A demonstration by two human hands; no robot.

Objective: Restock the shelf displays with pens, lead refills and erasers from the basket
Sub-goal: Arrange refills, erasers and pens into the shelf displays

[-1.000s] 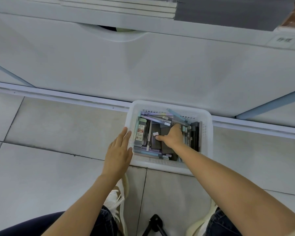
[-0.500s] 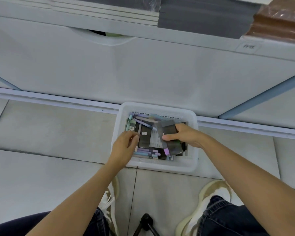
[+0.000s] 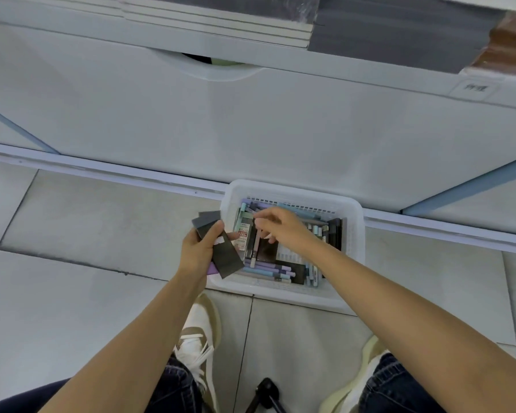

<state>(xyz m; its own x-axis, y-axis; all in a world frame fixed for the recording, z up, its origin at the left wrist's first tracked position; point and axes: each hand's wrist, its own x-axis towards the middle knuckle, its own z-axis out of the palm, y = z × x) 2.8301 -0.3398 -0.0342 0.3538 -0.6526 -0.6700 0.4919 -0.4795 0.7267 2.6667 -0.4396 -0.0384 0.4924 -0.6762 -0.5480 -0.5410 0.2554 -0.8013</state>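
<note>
Selection stage of restocking. Right hand [image 3: 283, 231] hovers above the far-left part of the white perforated plastic basket [image 3: 356, 234], which stands on the tiled floor [image 3: 102, 234] against the foot of the pale shelf unit [image 3: 251, 129]. Its fingers are curled, with thumb and forefinger drawn close; whether they pinch anything cannot be told. Just below its fingertips lies a slim pale pen [image 3: 254, 251], long axis running from the hand toward the person. Immediately left of that pen sits a lead-refill case with a red label [image 3: 242, 234], parallel to it. Left hand [image 3: 200, 251], outside the basket's left wall, is clamped on a fan of flat dark-grey rectangular packets [image 3: 225, 257]. The right hand is therefore the nearer one for the next pick, which probably needs only a short straight descent. A row of purple and blue pens [image 3: 268, 271] lies crosswise, on the person's side of the right hand.
</note>
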